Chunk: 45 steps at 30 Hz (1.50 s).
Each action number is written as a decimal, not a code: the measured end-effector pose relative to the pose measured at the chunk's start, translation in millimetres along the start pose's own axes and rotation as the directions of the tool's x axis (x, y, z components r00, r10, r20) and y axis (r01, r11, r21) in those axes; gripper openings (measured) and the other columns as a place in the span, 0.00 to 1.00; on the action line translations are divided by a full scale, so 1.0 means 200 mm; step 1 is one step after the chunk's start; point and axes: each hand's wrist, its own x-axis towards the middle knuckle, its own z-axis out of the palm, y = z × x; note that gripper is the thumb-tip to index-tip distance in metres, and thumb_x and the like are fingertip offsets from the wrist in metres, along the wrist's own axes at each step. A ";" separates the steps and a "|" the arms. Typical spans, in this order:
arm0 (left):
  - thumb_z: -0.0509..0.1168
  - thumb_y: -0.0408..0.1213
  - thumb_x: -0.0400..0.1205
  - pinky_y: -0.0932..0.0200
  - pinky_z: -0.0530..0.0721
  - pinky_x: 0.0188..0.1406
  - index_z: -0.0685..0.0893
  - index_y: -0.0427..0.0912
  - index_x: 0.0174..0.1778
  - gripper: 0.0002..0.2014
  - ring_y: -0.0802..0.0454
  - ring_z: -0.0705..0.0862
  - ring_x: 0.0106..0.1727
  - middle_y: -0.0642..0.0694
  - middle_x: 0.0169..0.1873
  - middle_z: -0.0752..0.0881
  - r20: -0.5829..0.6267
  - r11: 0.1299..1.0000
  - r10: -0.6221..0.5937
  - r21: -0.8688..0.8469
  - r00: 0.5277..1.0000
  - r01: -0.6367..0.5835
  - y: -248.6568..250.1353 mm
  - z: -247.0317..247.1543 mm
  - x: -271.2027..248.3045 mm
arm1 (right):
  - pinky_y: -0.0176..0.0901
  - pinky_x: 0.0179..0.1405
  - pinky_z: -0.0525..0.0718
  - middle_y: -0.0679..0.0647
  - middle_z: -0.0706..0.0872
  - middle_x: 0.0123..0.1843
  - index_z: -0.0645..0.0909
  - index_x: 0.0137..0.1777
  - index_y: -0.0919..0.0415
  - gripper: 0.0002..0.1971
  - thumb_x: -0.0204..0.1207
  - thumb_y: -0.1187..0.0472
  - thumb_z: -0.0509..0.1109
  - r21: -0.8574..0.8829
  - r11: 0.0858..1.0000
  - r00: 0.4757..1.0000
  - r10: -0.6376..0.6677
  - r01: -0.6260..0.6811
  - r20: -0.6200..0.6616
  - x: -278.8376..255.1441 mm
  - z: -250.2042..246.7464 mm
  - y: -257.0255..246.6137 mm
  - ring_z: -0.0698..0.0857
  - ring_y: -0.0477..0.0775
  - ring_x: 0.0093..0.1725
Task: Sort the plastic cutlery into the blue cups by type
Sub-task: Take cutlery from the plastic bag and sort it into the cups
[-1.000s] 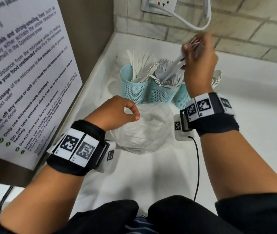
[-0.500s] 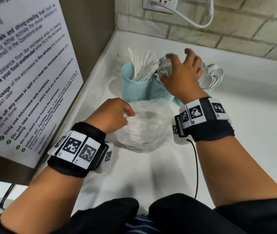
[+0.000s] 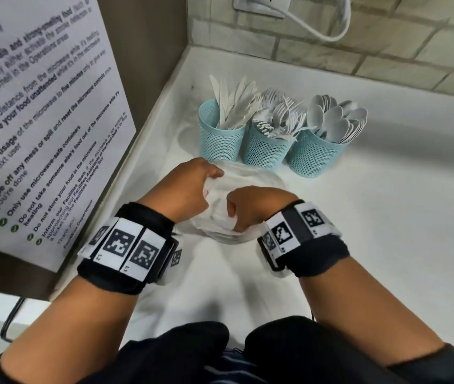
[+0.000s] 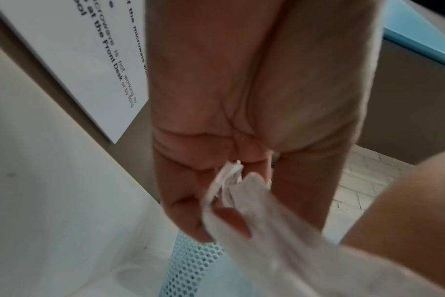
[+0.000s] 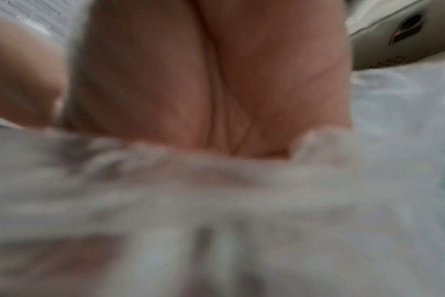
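Observation:
Three blue mesh cups stand in a row near the counter's corner: the left cup [image 3: 219,137] holds white knives, the middle cup [image 3: 267,146] forks, the right cup [image 3: 313,153] spoons. In front of them lies a clear plastic bag [image 3: 221,217]. My left hand [image 3: 192,187] grips the bag's left edge, and the left wrist view shows its fingers pinching bunched plastic [image 4: 231,180]. My right hand [image 3: 250,209] grips the bag's near right edge; the bag [image 5: 216,201] fills the blurred right wrist view. What lies inside the bag is hidden.
A cabinet side with a printed notice [image 3: 40,120] stands close on the left. The tiled wall with a socket [image 3: 262,4] and white cable [image 3: 331,31] runs behind the cups. The white counter [image 3: 386,231] stretches to the right.
My right hand put a bundle of forks into the middle cup, then came down and took hold of the bag. My left hand has kept its hold on the bag's edge.

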 end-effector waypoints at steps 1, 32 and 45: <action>0.66 0.22 0.74 0.78 0.61 0.56 0.74 0.43 0.72 0.29 0.52 0.74 0.69 0.46 0.68 0.75 0.004 1.000 0.006 0.006 1.000 -0.006 0.00 0.00 0.00 | 0.41 0.45 0.72 0.57 0.82 0.59 0.78 0.61 0.62 0.19 0.71 0.60 0.74 0.005 1.000 1.000 0.001 -0.001 -0.011 0.01 0.03 0.01 0.77 0.54 0.51; 0.79 0.39 0.66 0.63 0.74 0.61 0.60 0.55 0.78 0.48 0.48 0.76 0.64 0.48 0.70 0.62 0.248 0.988 -0.151 0.072 0.957 0.137 0.01 0.02 -0.02 | 0.31 0.26 0.74 0.52 0.83 0.37 0.81 0.55 0.59 0.07 0.78 0.64 0.67 0.576 0.437 0.449 0.365 0.691 -0.816 -0.28 -0.39 0.22 0.75 0.41 0.27; 0.73 0.45 0.74 0.63 0.69 0.57 0.72 0.50 0.64 0.25 0.51 0.73 0.65 0.46 0.67 0.68 -0.049 0.978 -0.064 -0.201 0.997 0.053 0.10 -0.07 0.07 | 0.58 0.35 0.86 0.61 0.84 0.31 0.43 0.81 0.68 0.40 0.71 0.70 0.60 0.406 0.812 0.024 0.437 0.419 -0.899 -0.06 -0.47 0.31 0.84 0.59 0.29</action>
